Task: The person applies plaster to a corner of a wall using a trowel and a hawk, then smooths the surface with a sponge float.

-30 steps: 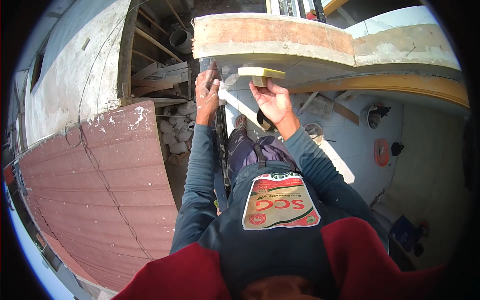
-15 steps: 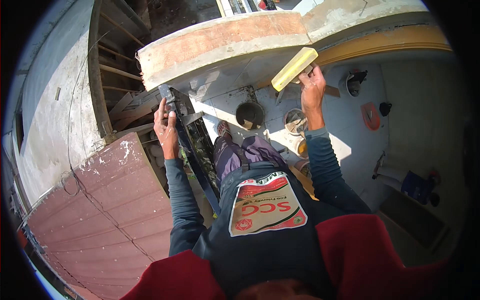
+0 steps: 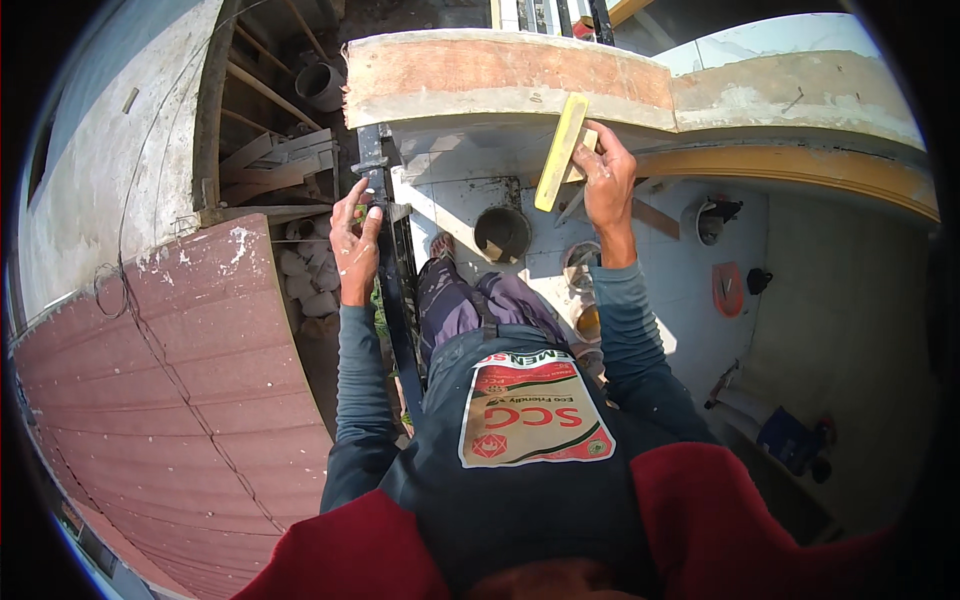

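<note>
My right hand (image 3: 608, 185) grips a yellow plastering float (image 3: 561, 155) by its handle. The float's long narrow face is tilted, just below the near edge of a rough plastered ledge (image 3: 510, 85). Beside the black metal post (image 3: 397, 265) on the left is my left hand (image 3: 355, 245), its fingers apart and nothing in it. Whether its fingertips touch the post I cannot tell. Both hands carry whitish smears.
Below me on the pale tiled floor stand a dark bucket (image 3: 502, 235) and a bucket with white contents (image 3: 580, 265). A reddish-brown corrugated roof (image 3: 170, 340) fills the lower left. An orange-brown beam (image 3: 790, 165) runs under the ledge to the right.
The float has turned to stand more upright and sits slightly lower and left. My left hand has shifted a little right in view. The ledge appears further right as the view moved.
</note>
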{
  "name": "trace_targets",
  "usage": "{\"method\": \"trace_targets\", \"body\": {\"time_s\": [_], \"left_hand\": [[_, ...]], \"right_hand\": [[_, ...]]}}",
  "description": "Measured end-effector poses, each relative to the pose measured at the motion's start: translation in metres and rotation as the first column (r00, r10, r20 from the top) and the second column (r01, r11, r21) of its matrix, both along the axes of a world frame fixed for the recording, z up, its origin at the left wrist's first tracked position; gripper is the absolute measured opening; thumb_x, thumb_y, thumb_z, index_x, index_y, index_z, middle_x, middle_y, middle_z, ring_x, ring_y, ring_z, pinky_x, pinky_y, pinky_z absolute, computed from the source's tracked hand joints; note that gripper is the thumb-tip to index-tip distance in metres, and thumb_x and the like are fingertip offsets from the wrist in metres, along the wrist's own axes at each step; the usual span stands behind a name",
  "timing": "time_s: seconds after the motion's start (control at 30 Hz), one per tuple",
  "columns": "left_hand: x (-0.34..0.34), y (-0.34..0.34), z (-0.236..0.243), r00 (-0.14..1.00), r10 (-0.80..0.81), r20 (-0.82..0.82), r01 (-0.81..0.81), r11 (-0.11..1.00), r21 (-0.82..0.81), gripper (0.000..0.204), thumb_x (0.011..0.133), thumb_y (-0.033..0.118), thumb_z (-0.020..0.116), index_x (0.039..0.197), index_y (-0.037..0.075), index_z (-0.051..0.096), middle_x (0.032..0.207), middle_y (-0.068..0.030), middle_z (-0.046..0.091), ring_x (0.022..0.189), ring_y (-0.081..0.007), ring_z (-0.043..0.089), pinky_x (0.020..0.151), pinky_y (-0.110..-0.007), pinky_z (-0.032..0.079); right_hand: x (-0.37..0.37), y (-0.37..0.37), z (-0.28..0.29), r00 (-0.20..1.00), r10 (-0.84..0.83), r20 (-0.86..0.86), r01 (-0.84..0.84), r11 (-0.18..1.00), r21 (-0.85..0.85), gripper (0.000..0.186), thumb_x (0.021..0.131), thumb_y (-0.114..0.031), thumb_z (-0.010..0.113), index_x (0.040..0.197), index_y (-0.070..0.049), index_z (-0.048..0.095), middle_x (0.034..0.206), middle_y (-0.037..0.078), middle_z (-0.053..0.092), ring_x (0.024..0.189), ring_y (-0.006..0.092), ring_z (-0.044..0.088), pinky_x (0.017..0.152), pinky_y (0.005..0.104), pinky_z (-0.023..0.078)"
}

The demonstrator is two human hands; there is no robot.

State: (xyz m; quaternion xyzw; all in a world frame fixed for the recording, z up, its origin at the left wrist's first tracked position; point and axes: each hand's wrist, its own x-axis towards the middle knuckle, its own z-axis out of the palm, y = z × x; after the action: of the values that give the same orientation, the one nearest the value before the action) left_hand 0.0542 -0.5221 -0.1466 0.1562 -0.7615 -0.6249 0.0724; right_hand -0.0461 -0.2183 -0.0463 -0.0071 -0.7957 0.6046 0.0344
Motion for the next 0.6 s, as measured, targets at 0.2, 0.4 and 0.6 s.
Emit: {"method": "trace_targets", "body": {"time_s": [0.2, 0.4, 0.6], "left_hand": [[0.005, 0.0, 0.013, 0.997, 0.053, 0.059, -0.052, 0.999, -0.013, 0.044, 0.087, 0.011, 0.066, 0.13, 0.01, 0.06, 0.11, -0.0042, 0.056, 0.095, -0.0146, 0.048, 0.088, -0.029, 0.044], [0.022, -0.012, 0.002, 0.992, 0.12, -0.026, -0.121, 0.992, -0.047, 0.041, 0.086, 0.011, 0.067, 0.127, 0.01, 0.061, 0.103, -0.0024, 0.055, 0.083, -0.0114, 0.046, 0.071, -0.025, 0.042], [0.036, -0.012, -0.004, 0.989, 0.147, -0.023, -0.147, 0.989, -0.019, 0.041, 0.086, 0.014, 0.067, 0.127, 0.01, 0.061, 0.101, -0.002, 0.054, 0.081, -0.0117, 0.044, 0.071, -0.025, 0.041]], "right_hand": [[0.0, -0.088, 0.001, 0.961, 0.255, 0.102, -0.229, 0.948, -0.219, 0.032, 0.085, 0.0, 0.055, 0.116, 0.009, 0.058, 0.095, 0.009, 0.065, 0.086, 0.0113, 0.059, 0.077, 0.0259, 0.047], [0.012, -0.079, -0.032, 0.85, 0.499, 0.168, -0.138, 0.519, -0.843, 0.039, 0.089, 0.001, 0.046, 0.128, 0.007, 0.048, 0.122, 0.017, 0.061, 0.111, 0.027, 0.062, 0.099, 0.0408, 0.049], [0.027, -0.091, -0.042, 0.876, 0.449, 0.179, -0.093, 0.52, -0.849, 0.043, 0.084, 0.006, 0.056, 0.126, 0.005, 0.049, 0.121, 0.018, 0.06, 0.111, 0.0272, 0.061, 0.098, 0.0405, 0.049]]}}
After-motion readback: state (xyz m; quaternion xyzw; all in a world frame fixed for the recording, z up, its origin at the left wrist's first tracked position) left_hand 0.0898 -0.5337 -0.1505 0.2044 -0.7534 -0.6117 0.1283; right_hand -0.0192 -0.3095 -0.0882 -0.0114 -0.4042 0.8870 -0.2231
